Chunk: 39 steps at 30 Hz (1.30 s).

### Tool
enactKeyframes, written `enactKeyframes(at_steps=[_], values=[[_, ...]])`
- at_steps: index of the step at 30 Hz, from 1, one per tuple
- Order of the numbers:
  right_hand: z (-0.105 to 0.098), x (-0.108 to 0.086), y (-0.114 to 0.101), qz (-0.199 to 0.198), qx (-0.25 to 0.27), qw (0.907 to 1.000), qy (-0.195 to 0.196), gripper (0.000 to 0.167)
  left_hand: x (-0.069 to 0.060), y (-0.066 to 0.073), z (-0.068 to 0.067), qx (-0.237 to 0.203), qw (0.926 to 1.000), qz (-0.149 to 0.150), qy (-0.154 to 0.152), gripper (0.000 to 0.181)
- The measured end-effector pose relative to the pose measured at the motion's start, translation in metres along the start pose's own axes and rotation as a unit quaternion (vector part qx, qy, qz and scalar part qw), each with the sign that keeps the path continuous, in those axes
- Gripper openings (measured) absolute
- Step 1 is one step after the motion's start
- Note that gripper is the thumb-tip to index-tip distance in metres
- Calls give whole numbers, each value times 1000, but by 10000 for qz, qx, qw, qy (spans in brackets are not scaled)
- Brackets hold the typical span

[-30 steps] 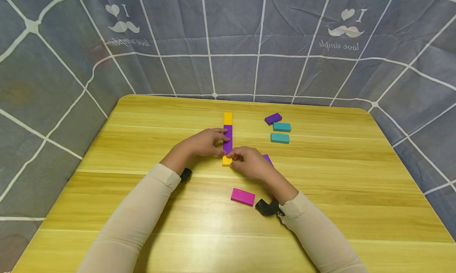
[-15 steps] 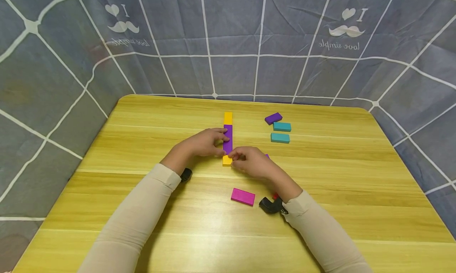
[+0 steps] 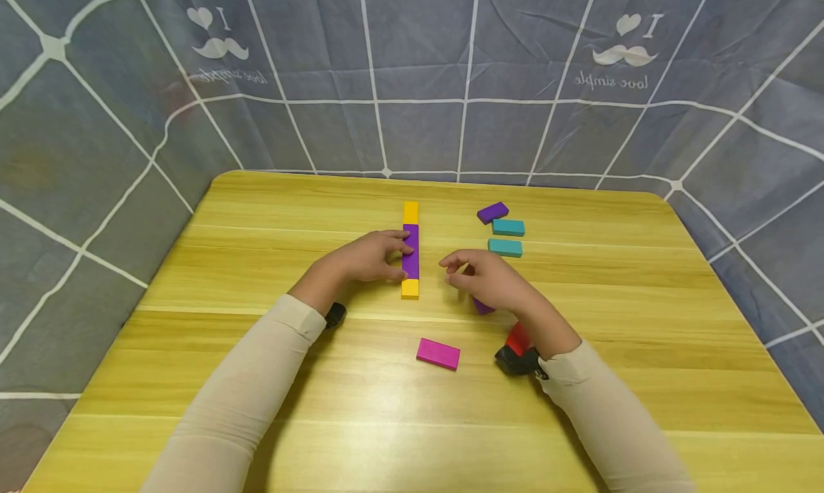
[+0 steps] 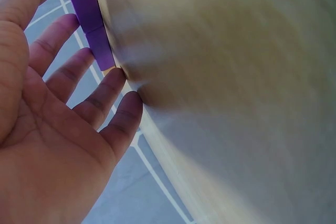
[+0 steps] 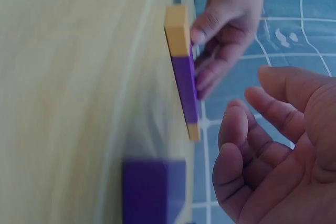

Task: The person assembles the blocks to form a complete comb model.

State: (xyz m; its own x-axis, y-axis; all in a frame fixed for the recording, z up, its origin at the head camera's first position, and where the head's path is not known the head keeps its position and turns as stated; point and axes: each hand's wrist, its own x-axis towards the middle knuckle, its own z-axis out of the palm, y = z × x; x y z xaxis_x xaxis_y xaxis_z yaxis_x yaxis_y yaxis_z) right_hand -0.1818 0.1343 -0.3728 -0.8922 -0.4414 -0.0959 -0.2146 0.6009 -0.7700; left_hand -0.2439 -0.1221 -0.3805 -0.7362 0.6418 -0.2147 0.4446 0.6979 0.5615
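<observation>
row of flat rectangular purple and yellow blocks (image 3: 413,262) lies on wood-grain worktop (image 3: 360,421); left hand (image 3: 370,255), fingers loosely spread, touches it; right hand (image 3: 492,278) half-curled, empty; light touch should keep it straight.

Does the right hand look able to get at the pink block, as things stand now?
Probably yes: the right hand holds nothing, and the pink block lies uncovered in reach of it, with bare table all around it.

Head camera looks down; closer wrist views share purple blocks (image 3: 414,257).
</observation>
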Motion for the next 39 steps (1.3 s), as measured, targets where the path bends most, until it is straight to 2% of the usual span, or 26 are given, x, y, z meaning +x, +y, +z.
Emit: enactKeyframes(at_steps=[8,16,25,33,39], values=[[-19,-12,9,156,249,9996,20,31,-1,1,-1,18,10000,-3,-31,55],[-34,-20,19,109,683,9972,285,31,-1,3,-2,29,10000,-8,-46,55],[-42,-32,26,-158,499,9980,355,34,0,2,0,8,10000,-9,-44,54],[-41,-51,32,-343,271,9990,-51,32,0,1,1,52,10000,-15,-33,54],[-32,-62,25,-637,71,9970,-428,34,1,-1,1,74,10000,5,-18,54]])
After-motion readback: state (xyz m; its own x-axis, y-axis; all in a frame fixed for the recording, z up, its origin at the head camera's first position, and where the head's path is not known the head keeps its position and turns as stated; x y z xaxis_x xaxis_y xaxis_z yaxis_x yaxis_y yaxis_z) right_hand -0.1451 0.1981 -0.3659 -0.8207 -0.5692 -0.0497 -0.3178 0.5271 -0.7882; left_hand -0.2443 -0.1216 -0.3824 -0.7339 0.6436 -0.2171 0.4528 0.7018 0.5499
